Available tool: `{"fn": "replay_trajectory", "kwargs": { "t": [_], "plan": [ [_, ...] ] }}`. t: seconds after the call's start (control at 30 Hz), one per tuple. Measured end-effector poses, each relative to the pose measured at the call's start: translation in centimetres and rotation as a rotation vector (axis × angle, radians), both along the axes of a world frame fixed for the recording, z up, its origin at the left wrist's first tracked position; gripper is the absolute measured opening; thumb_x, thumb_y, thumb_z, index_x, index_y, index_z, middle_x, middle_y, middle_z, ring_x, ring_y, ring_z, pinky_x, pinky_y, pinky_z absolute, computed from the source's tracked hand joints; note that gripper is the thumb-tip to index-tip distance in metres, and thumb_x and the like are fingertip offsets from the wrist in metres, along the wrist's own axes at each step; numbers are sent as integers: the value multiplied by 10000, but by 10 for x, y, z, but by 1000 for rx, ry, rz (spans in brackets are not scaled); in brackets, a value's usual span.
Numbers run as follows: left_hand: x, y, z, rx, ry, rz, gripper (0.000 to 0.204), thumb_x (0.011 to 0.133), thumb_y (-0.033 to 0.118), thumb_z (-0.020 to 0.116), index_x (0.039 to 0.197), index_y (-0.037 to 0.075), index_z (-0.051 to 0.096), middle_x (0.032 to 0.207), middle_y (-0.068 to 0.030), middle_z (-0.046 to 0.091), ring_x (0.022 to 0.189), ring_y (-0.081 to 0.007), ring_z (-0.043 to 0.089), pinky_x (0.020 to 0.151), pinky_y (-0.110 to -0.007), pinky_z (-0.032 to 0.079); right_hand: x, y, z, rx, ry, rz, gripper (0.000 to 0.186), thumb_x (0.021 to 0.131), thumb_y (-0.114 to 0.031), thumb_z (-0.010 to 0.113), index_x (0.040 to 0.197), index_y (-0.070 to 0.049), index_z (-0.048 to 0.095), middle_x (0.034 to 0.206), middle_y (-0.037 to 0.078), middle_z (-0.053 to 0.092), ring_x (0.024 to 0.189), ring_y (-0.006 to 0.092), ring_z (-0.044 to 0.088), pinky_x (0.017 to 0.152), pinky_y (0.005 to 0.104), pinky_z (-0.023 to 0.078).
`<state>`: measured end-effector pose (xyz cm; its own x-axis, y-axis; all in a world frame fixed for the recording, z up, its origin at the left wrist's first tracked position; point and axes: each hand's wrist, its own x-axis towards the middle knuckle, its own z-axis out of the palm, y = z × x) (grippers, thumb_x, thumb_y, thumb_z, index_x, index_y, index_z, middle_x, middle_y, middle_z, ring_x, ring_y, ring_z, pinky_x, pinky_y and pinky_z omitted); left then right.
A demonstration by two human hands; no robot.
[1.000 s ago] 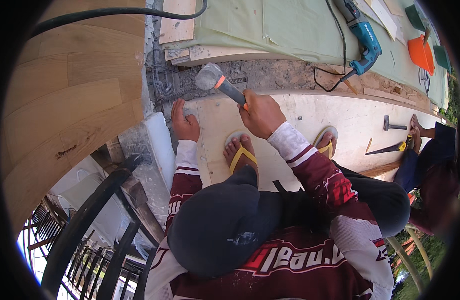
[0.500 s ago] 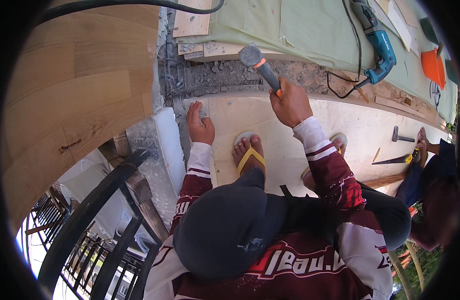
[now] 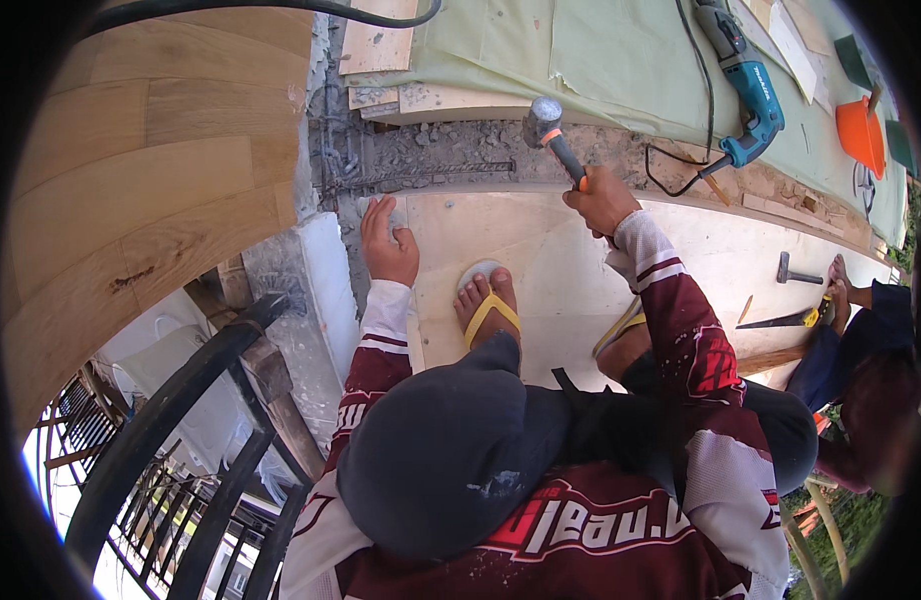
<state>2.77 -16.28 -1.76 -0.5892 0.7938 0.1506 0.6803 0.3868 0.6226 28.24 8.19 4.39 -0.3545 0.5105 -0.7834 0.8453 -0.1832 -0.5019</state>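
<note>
One hammer [image 3: 565, 155] is gripped by the right hand [image 3: 605, 202], whose fingers are wrapped around the grey handle; its head is seen against the strip of rubble [image 3: 436, 155], just past the far edge of the plywood board [image 3: 551, 240]. Near the board's left end the left hand [image 3: 390, 245] is held, its fingers slightly parted and its thumb spread away from them; whether the board is touched by it cannot be told. On the board's left part, a yellow-strapped sandal [image 3: 493, 318] is planted. Beyond the board and the rubble, a teal power drill [image 3: 753, 110] is laid on a green sheet [image 3: 601, 50]. On the board's right part, a second hammer [image 3: 798, 271] and a hand saw [image 3: 776, 322] are laid, and a co-worker [image 3: 876, 355] is partly seen by its right end.
</note>
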Motion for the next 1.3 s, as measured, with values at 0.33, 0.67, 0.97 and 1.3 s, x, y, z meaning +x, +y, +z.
{"fn": "replay_trajectory", "kwargs": {
  "t": [0.33, 0.67, 0.97, 1.3],
  "plan": [
    [13, -10, 20, 16, -26, 52, 470, 785, -37, 489, 1237, -16, 616, 1282, -191, 634, 1324, -393, 494, 1134, -473, 365, 15, 32, -49, -582, 81, -151, 182, 904, -159, 662, 843, -21, 560, 715, 50, 572, 539, 165, 583, 499, 345, 543],
    [20, -28, 18, -70, -38, 121, 450, 793, -33, 519, 1226, 6, 633, 1280, -173, 640, 1319, -368, 510, 1122, -457, 380, 7, 17, -3, -605, 141, -104, 165, 883, -107, 617, 988, -48, 504, 624, 1, 479, 409, 111, 503, 355, 297, 461],
    [26, -10, 19, -64, -16, 12, 442, 791, -35, 524, 1218, 3, 630, 1281, -176, 636, 1311, -373, 516, 1117, -464, 385, 11, 2, -13, -638, 319, -148, 164, 855, -143, 636, 913, -29, 534, 661, 15, 503, 468, 128, 534, 407, 336, 488],
    [33, -21, 22, -59, -29, 71, 446, 796, -30, 521, 1232, -9, 616, 1268, -183, 639, 1282, -390, 530, 1107, -472, 391, -2, -5, 15, -495, 329, -63, 283, 857, -139, 626, 1068, -7, 490, 681, 26, 510, 452, 145, 527, 403, 326, 473]
  ]
}}
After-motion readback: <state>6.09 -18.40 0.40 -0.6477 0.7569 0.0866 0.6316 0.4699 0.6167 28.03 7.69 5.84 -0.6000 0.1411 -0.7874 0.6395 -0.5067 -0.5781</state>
